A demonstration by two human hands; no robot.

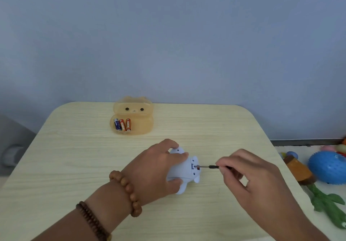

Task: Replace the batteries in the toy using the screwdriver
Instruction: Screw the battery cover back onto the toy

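Observation:
A small pale blue toy point(184, 169) lies on its side on the light wooden table point(74, 156), its underside facing right. My left hand point(155, 169) grips it from the left, fingers over its top and thumb below. My right hand point(249, 173) pinches a thin black screwdriver point(209, 166) whose metal tip sits in the battery cover on the toy's underside. Three batteries point(122, 124) stand in an open translucent orange bear-shaped box point(142, 126) at the back of the table.
Off the table's right edge lie other toys: a blue spiky ball point(327, 167), a green plush figure point(327, 203) and a brown one point(299, 169). A plain blue wall rises behind the table.

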